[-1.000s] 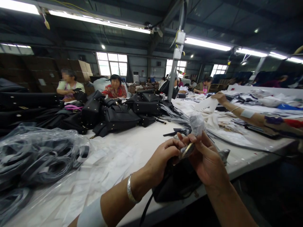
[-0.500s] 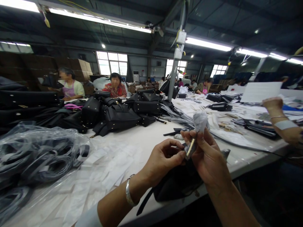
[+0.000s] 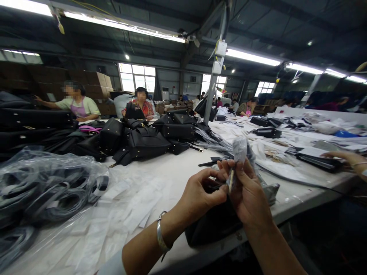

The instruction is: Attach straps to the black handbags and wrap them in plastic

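Note:
Both my hands meet over the near edge of the table. My left hand (image 3: pixel 197 195) is closed, its thumb and fingers pinching the lower end of a small plastic-wrapped piece (image 3: pixel 240 148) with a gold-coloured strip (image 3: pixel 231 181). My right hand (image 3: pixel 250 193) grips the same piece from the other side, and its crumpled clear wrapping sticks up above the fingers. What exactly is inside the wrapping cannot be made out. Under my hands lies a black bag (image 3: pixel 208 227), partly hidden by them and by my forearms.
Clear plastic holds coiled grey straps (image 3: pixel 65 191) on the left, beside white strips (image 3: pixel 114 217). Black bags (image 3: pixel 149 139) are piled behind. A metal post (image 3: pixel 210 95) rises from the table. At the right, a co-worker's hand (image 3: pixel 342 156) touches a dark flat stack. Other people sit farther back.
My hands keep their hold on the wrapped piece, and the gold-coloured strip has turned more upright. The co-worker's hand at right has lowered a white sheet onto the stack.

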`<state>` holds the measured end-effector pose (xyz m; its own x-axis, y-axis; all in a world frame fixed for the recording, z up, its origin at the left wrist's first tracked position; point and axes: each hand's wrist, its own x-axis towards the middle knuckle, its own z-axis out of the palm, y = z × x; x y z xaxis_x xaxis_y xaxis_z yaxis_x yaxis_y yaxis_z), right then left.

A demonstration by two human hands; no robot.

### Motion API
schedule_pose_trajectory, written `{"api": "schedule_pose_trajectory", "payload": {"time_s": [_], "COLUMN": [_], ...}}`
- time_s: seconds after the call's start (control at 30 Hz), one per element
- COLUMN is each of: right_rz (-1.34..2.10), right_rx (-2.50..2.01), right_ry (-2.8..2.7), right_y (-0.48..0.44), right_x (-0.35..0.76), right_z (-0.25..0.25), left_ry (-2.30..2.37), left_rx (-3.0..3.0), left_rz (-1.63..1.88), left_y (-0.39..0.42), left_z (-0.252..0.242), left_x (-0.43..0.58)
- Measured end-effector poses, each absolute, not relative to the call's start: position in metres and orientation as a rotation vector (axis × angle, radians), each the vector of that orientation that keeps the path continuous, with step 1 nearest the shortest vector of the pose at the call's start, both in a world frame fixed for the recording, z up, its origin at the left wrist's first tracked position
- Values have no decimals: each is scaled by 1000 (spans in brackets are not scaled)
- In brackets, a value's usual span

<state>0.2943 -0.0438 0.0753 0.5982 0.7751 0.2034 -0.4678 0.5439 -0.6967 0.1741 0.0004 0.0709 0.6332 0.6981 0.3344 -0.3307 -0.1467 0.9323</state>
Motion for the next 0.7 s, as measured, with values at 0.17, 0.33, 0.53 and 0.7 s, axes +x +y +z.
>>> {"api": "schedule_pose_trajectory", "payload": {"time_s": [0.17, 0.33, 0.53, 0.7], "right_rz": [798, 784, 768, 783], "right_rx": [-683, -665, -682, -679], "right_ry": [-458, -438, -450, -441], "right_y": [-45, -46, -46, -44], "right_x": [294, 287, 278, 284], "right_z": [73, 73, 70, 66], "left_ry": [351, 305, 322, 426], "left_rx": [1591, 1720, 1948, 1925], "left_rz": [923, 1027, 1215, 1215], "left_y": [6, 6, -3, -7], "left_z": [70, 64, 60, 62], "left_x": [172, 168, 166, 169]}}
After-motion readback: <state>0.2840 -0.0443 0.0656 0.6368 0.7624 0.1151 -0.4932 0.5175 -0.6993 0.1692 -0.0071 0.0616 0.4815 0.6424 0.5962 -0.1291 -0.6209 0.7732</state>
